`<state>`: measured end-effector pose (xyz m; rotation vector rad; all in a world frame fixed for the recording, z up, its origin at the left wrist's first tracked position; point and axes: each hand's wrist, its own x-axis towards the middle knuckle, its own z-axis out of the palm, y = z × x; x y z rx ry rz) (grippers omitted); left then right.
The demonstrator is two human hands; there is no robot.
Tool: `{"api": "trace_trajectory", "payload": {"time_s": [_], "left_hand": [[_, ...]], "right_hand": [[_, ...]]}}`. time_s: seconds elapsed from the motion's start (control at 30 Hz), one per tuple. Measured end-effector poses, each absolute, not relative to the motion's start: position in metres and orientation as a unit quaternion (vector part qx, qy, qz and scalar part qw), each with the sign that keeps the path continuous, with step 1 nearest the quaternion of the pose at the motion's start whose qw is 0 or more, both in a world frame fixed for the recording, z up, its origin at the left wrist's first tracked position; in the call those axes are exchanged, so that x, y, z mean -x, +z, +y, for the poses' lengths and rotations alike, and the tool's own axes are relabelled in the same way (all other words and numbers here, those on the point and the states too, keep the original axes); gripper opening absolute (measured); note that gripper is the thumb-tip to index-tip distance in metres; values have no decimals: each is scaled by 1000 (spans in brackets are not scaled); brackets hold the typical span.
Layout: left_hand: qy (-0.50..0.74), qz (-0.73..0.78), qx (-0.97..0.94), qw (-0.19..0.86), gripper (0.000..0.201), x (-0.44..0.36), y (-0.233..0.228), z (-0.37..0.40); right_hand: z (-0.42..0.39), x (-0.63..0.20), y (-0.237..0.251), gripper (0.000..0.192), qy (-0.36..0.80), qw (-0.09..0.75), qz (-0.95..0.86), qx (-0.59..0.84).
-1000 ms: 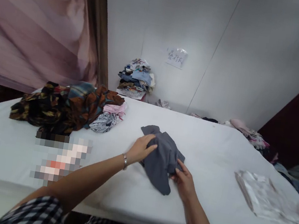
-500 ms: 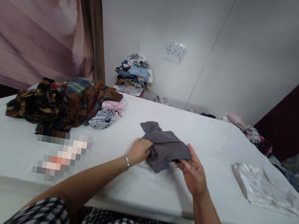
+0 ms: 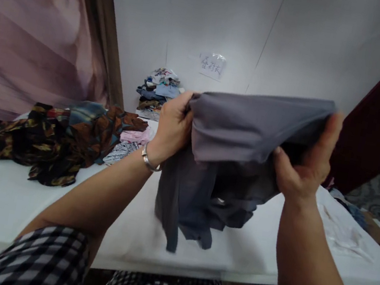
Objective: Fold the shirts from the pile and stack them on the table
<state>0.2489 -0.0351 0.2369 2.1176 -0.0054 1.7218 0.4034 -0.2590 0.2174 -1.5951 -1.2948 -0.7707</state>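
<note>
Both hands hold a grey garment (image 3: 234, 140) up in the air above the near edge of a white-covered table (image 3: 0, 208), between the camera and the back wall. The left hand (image 3: 171, 127), with a silver bracelet (image 3: 148, 162) at the wrist, has its fingers curled tight around the garment's upper left corner, bunching the cloth in a fist. The right hand (image 3: 305, 162) grips the upper right corner, thumb pressed on the near side of the fabric and the other fingers wrapped behind it, out of sight. The top edge of the cloth is stretched nearly level between the two hands, and the rest hangs down in loose folds, the lowest ends dangling just over the table's near edge. On the table's left side, toward its far edge, lies a heap of dark patterned clothes (image 3: 55, 139), with a pink piece (image 3: 135, 134) and a black-and-white printed piece (image 3: 119, 151) touching its right end. A stack of folded clothes (image 3: 156, 93) sits against the back wall beyond the far edge, below a paper label (image 3: 212, 65) stuck on the wall.
</note>
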Motion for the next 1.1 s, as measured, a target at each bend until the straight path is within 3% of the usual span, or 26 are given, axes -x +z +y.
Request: {"api": "trace_trajectory", "payload": {"time_s": [0.1, 0.23, 0.33, 0.43, 0.57, 0.7, 0.87, 0.97, 1.03, 1.1], "left_hand": [[619, 9, -756, 212, 20, -281, 253, -7], [516, 157, -808, 237, 27, -332, 226, 58], [345, 334, -845, 234, 38, -338, 173, 93], [242, 342, -884, 209, 39, -313, 113, 92], [173, 306, -914, 205, 37, -268, 51, 58], [135, 293, -925, 199, 45, -241, 20, 13], [90, 261, -935, 221, 50, -244, 7, -42], [56, 235, -936, 254, 32, -254, 5, -53], [43, 235, -918, 317, 21, -258, 10, -45], [45, 242, -894, 374, 23, -259, 21, -23]], "right_hand": [[-220, -427, 249, 80, -377, 429, -521, 635], [-152, -496, 238, 87, -244, 445, -537, 674], [-128, -533, 185, 72, -146, 510, -505, 681], [-141, -533, 112, 61, -64, 505, -479, 715], [-191, -509, 14, 49, -71, 505, -459, 727], [-233, -489, -52, 39, -106, 540, -434, 713], [-252, -468, -65, 41, -84, 448, -297, 839], [-252, -470, -51, 37, -32, 341, -320, 883], [-253, -480, -42, 44, -7, 276, -346, 897], [-258, -497, -35, 48, 10, 248, -349, 904]]}}
